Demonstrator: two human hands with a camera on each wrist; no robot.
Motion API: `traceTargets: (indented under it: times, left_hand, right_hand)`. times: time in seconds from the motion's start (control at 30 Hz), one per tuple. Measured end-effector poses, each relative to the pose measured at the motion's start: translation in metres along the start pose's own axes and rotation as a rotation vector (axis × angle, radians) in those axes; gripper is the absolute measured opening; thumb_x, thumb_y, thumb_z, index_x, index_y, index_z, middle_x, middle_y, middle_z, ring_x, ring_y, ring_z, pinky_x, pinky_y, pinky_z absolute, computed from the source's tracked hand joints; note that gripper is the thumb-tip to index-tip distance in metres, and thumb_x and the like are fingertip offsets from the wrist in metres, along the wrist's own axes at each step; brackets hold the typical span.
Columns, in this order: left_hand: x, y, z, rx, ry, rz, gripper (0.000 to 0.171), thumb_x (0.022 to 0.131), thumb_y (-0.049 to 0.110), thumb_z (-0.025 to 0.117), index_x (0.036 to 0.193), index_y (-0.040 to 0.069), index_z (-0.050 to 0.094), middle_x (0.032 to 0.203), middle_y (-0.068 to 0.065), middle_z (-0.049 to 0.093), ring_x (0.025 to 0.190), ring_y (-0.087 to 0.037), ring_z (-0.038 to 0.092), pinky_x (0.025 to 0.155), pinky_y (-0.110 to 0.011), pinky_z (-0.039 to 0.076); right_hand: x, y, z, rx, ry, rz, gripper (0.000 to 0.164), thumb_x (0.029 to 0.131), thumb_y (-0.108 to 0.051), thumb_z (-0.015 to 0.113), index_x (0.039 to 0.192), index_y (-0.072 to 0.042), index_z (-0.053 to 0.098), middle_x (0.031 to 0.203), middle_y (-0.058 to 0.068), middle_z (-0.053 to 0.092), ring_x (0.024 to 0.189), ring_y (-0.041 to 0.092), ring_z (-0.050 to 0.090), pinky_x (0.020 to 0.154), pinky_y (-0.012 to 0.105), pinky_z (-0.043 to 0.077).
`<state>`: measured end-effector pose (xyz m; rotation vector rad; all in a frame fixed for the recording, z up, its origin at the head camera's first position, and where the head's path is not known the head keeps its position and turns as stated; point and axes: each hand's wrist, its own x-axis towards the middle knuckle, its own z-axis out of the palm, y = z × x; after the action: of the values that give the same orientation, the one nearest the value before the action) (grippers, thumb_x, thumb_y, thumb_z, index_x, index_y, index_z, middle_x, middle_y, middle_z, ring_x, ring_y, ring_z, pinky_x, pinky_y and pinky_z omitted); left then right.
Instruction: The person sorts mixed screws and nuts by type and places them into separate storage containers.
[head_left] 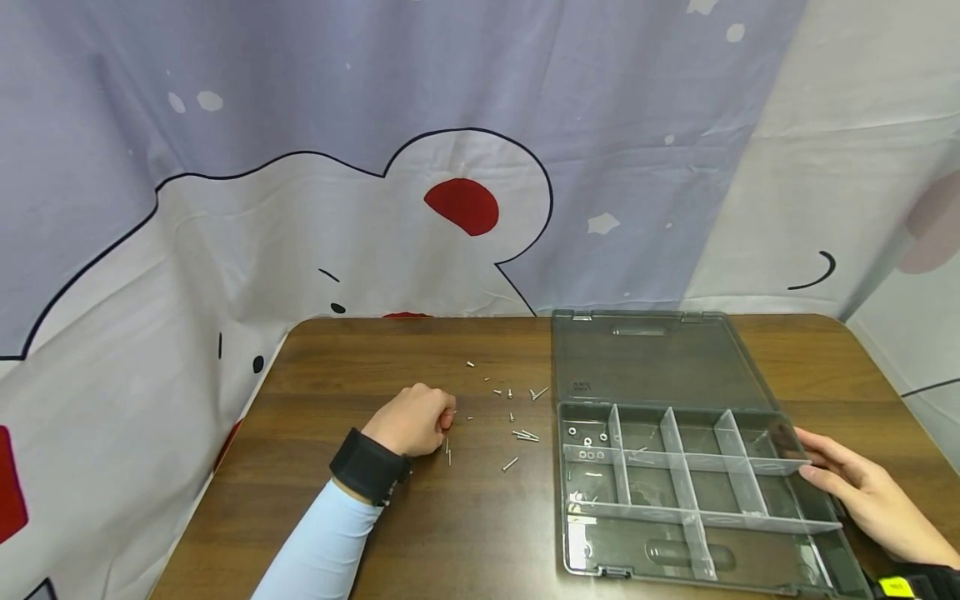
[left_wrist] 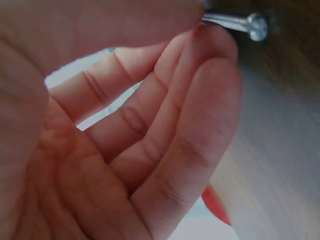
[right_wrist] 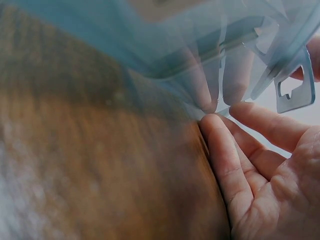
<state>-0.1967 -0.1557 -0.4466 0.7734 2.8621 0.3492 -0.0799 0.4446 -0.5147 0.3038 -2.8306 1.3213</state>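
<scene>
My left hand (head_left: 414,418) is low over the left-middle of the table, among loose screws. In the left wrist view its thumb and fingertips pinch a small silver screw (left_wrist: 256,26), the round head sticking out past them. My right hand (head_left: 862,492) holds the right side of a grey see-through compartment box (head_left: 697,522), thumb at the rim. The right wrist view shows fingertips (right_wrist: 215,127) against the box's clear wall (right_wrist: 170,75). Washers and nuts (head_left: 587,442) lie in the box's upper left compartments.
Several silver screws (head_left: 527,436) lie scattered on the brown wooden table (head_left: 442,533) left of the box. The box's lid (head_left: 652,358) is folded back flat toward the far edge. A printed curtain (head_left: 337,233) hangs behind the table.
</scene>
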Motion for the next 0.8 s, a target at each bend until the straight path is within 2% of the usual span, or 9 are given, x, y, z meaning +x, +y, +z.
traceTargets:
  times: [0.23, 0.53, 0.63, 0.8]
  left_hand:
    - [-0.003, -0.003, -0.002, 0.026, -0.005, -0.024, 0.021, 0.071, -0.003, 0.073, 0.072, 0.015, 0.063, 0.061, 0.009, 0.049, 0.057, -0.011, 0.048, 0.054, -0.027, 0.038]
    - [0.001, -0.004, 0.003, 0.108, 0.031, -0.042, 0.025, 0.066, 0.005, 0.074, 0.067, 0.02, 0.054, 0.061, 0.007, 0.049, 0.057, -0.012, 0.046, 0.052, -0.029, 0.036]
    - [0.003, 0.001, 0.003, 0.08, 0.095, 0.007, 0.021, 0.068, 0.002, 0.067, 0.069, 0.018, 0.054, 0.063, 0.006, 0.048, 0.057, -0.01, 0.044, 0.051, -0.027, 0.034]
    - [0.003, 0.022, -0.002, 0.019, 0.2, 0.164, 0.016, 0.069, -0.001, 0.056, 0.077, 0.013, 0.058, 0.071, 0.0, 0.054, 0.064, -0.01, 0.045, 0.056, -0.025, 0.038]
  right_hand:
    - [0.0, -0.001, 0.0, -0.003, 0.002, 0.006, 0.055, 0.106, -0.004, 0.051, 0.157, 0.006, 0.032, 0.135, -0.045, 0.033, 0.115, -0.031, 0.036, 0.08, -0.001, 0.039]
    - [0.0, 0.0, 0.001, 0.001, 0.002, -0.017, 0.054, 0.106, -0.002, 0.051, 0.156, 0.008, 0.032, 0.136, -0.044, 0.033, 0.116, -0.031, 0.037, 0.082, -0.001, 0.039]
    - [0.0, 0.0, 0.001, -0.005, 0.01, -0.028, 0.053, 0.106, -0.001, 0.051, 0.154, 0.01, 0.034, 0.136, -0.044, 0.035, 0.116, -0.029, 0.039, 0.081, 0.0, 0.04]
    - [0.001, -0.001, 0.0, -0.011, 0.018, -0.042, 0.052, 0.105, 0.0, 0.052, 0.153, 0.01, 0.035, 0.135, -0.044, 0.036, 0.115, -0.027, 0.041, 0.081, 0.0, 0.041]
